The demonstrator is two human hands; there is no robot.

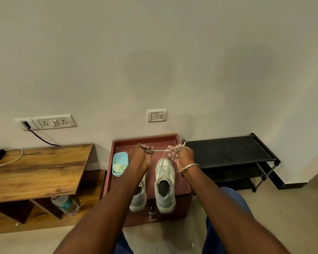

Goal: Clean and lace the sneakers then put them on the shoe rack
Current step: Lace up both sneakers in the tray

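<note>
Head view | left hand (pixel 140 156) and right hand (pixel 182 154) – fingers curled, each pinching one lace (pixel 159 150) end | pulled apart, likely tightening right sneaker (pixel 164 186) – frame centre | shoe rack (pixel 231 151) right, waiting

Both sneakers (pixel 165 187) read pale grey with cream panels on my feed, and the lace (pixel 159 150) is beige. The bench (pixel 145 139) under them is dark maroon. At nine o'clock, a turquoise tub (pixel 124 156) holds pale green cloth (pixel 118 168), with brown wood-grain shelving (pixel 41 167) beyond. At three o'clock, the shoe rack (pixel 226 149) is black.
</note>
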